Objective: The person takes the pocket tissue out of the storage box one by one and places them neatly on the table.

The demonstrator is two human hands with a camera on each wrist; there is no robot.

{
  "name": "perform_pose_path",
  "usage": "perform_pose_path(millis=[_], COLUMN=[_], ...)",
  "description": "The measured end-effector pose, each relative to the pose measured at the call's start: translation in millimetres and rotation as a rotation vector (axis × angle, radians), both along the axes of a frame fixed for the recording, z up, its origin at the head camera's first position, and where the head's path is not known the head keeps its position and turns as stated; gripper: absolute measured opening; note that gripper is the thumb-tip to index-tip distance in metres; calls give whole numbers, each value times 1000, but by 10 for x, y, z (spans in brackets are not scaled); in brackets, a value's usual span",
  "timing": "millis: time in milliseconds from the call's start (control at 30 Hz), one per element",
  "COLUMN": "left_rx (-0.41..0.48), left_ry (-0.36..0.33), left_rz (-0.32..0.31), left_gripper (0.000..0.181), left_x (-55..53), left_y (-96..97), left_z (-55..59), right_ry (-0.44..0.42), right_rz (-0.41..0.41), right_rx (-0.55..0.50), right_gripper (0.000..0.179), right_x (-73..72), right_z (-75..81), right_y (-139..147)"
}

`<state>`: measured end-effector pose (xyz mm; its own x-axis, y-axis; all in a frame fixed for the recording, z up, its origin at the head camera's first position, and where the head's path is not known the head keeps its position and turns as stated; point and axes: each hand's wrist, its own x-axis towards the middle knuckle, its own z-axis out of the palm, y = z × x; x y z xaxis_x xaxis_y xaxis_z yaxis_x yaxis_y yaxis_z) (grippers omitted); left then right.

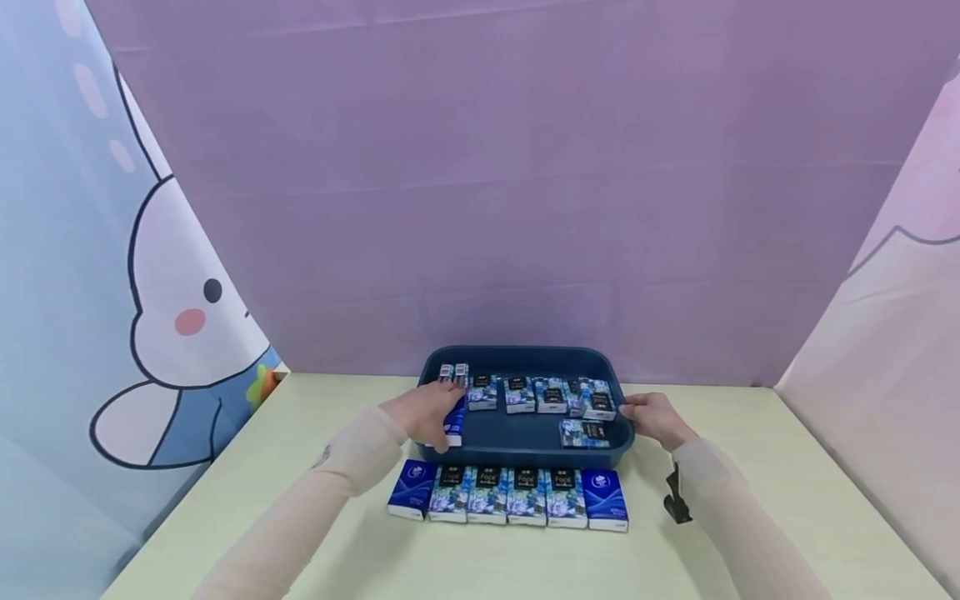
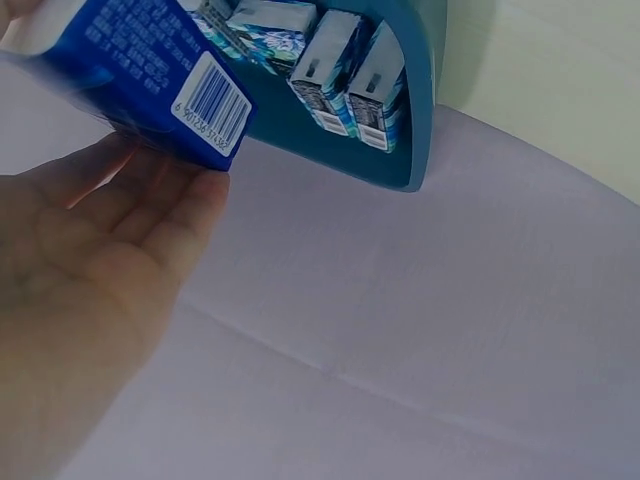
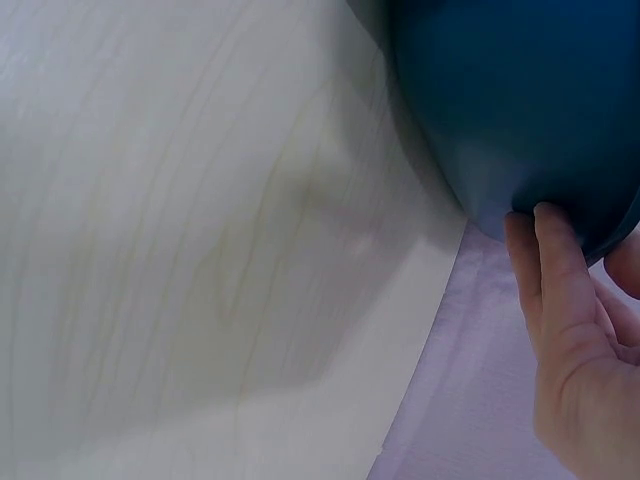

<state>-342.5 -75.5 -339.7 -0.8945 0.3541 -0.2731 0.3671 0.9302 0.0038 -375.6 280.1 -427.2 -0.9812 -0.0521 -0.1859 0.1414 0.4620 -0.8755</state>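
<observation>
My left hand (image 1: 427, 412) holds a dark blue tissue pack (image 1: 455, 422) at the left end of a dark teal plastic bin (image 1: 517, 457). In the left wrist view the fingers of the left hand (image 2: 120, 230) lie along the blue pack's underside, and its barcode end (image 2: 212, 103) faces the camera. At the bin's right end my right hand (image 1: 658, 418) pinches the rim, thumb on one side and fingers on the outer wall. The right wrist view shows fingertips (image 3: 548, 215) against the bin's outside. Several floral tissue packs (image 1: 551, 396) stand inside along the back; one (image 1: 585, 434) lies near the front right.
In front of the bin a row of packs lies on the pale wooden table (image 1: 480, 567): floral ones (image 1: 487, 495) in the middle, a blue pack (image 1: 412, 487) at the left end and another blue pack (image 1: 604, 498) at the right. A purple cloth (image 1: 525, 208) hangs behind.
</observation>
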Motion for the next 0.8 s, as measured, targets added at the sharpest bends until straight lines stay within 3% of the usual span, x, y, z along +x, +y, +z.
perform_pose_path(millis=[433, 800], left_rx=[-56, -51], left_ry=[51, 50], left_rz=[-34, -68], left_gripper=[87, 84], left_x=[217, 453], left_y=[-71, -191], left_z=[41, 10], right_ry=[-5, -30], right_rz=[2, 12], right_rx=[4, 26], right_gripper=[41, 43], right_x=[-2, -11], right_z=[15, 27], right_y=[3, 5])
